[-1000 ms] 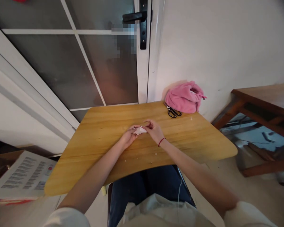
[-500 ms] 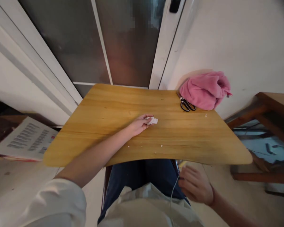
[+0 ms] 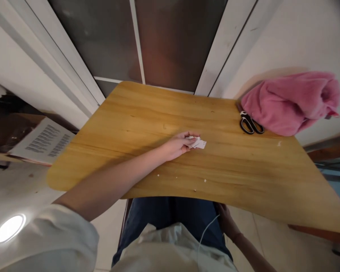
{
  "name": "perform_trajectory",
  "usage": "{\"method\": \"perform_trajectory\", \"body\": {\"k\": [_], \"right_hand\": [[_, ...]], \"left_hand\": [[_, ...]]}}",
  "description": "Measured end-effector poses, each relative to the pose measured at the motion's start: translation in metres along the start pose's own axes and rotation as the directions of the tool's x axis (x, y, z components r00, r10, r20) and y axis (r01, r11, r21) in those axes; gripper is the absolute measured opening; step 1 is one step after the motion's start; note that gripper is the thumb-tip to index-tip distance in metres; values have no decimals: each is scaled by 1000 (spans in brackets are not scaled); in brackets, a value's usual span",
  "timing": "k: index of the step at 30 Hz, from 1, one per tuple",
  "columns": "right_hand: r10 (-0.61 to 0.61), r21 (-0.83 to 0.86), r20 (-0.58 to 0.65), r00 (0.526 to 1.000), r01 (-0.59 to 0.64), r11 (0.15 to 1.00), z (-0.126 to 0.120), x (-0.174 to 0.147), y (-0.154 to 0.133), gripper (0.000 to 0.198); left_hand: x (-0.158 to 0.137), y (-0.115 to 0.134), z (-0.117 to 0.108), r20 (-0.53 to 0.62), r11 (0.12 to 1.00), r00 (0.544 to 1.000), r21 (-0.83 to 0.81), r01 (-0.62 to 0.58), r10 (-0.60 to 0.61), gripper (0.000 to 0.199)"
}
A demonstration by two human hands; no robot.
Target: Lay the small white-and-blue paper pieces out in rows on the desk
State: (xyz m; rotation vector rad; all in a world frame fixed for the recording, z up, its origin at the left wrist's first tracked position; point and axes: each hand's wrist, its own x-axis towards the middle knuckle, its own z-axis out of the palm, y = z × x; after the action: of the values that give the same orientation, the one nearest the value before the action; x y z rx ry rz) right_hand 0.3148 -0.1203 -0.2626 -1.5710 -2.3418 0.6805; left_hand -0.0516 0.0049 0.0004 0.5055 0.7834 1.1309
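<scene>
Pinched in my left hand [image 3: 183,145] are several small white paper pieces [image 3: 200,143], held over the middle of the wooden table [image 3: 110,124]. My right hand [image 3: 225,218] is down beside my right thigh, below the table's front edge, which hides part of its fingers. A thin pale cord [image 3: 205,230] runs near it across my lap. Tiny white scraps [image 3: 205,180] lie on the wood close to the front edge.
Black-handled scissors [image 3: 251,124] lie at the table's back right, beside a pink plush cloth bundle [image 3: 293,102]. A glass-panelled door [image 3: 138,41] stands behind the table. On the left, a cardboard box [image 3: 47,141] with printed text sits low.
My right hand has moved from right of my lap to against my thigh, partly under the table edge. My left hand still holds the paper pieces. The view has shifted and come closer.
</scene>
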Motion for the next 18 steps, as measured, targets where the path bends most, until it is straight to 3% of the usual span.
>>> {"method": "perform_trajectory", "body": {"k": [11,18], "right_hand": [[64,77,-16,998,-62,995,-6,-1,-5,29],[109,54,-37,993,-107,993,-3,-10,-8,37]], "left_hand": [[-2,7,-2,-40,999,999,-16,31,-32,18],[3,9,-11,-57,1000,998,-20,-6,5,18]]}}
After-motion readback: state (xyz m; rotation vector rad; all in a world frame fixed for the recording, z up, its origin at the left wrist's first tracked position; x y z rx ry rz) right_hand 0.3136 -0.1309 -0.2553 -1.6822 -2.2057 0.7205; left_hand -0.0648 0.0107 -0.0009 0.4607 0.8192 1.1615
